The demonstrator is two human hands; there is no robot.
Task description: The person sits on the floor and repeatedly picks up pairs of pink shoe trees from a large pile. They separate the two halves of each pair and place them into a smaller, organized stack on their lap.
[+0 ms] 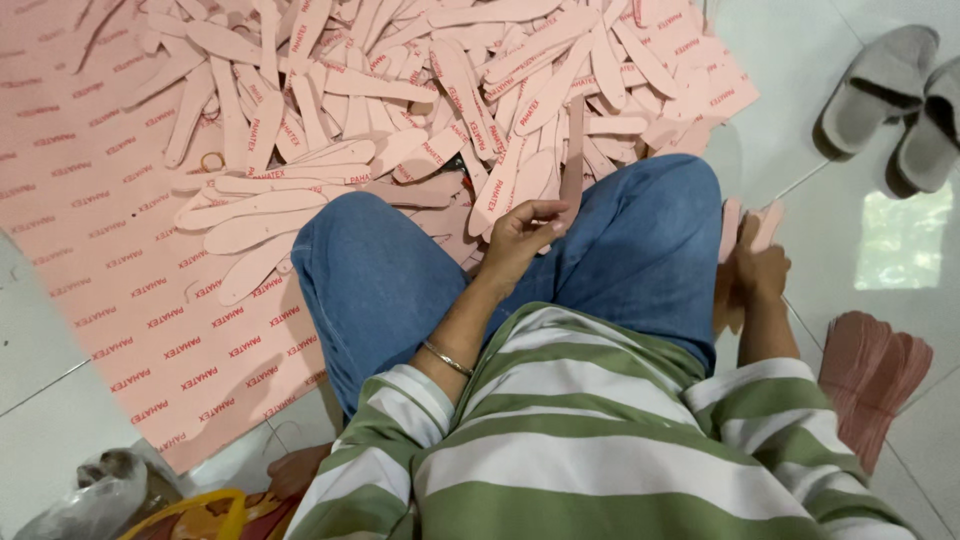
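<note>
Held strip: one long pink insole-shaped strip [573,160], upright between the knees, its lower end pinched in the fingertips of the left hand [520,240].
Left hand: raised over the gap between the thighs, fingers closed together on the strip; thin bracelet [447,358] on the wrist.
Right hand: right hand [758,272] lowered beside the right knee, fingers wrapped around a small bundle of pink pieces [745,228] that stick up above it.
Loose stock: large heap of pink cut-outs [400,90], overlapping in all directions, just ahead of the knees.
Underlay: pink printed sheet [90,260] spread on the white tiled floor [790,80], the heap lying on it.
Stacked stock: fanned darker pink pile [872,380] on the floor by the right elbow.
Clothing: blue jeans [640,250], green-and-white striped top [600,440].
Periphery: grey slippers [895,100] top right; crumpled plastic bag [90,495] and yellow item [200,515] bottom left.
</note>
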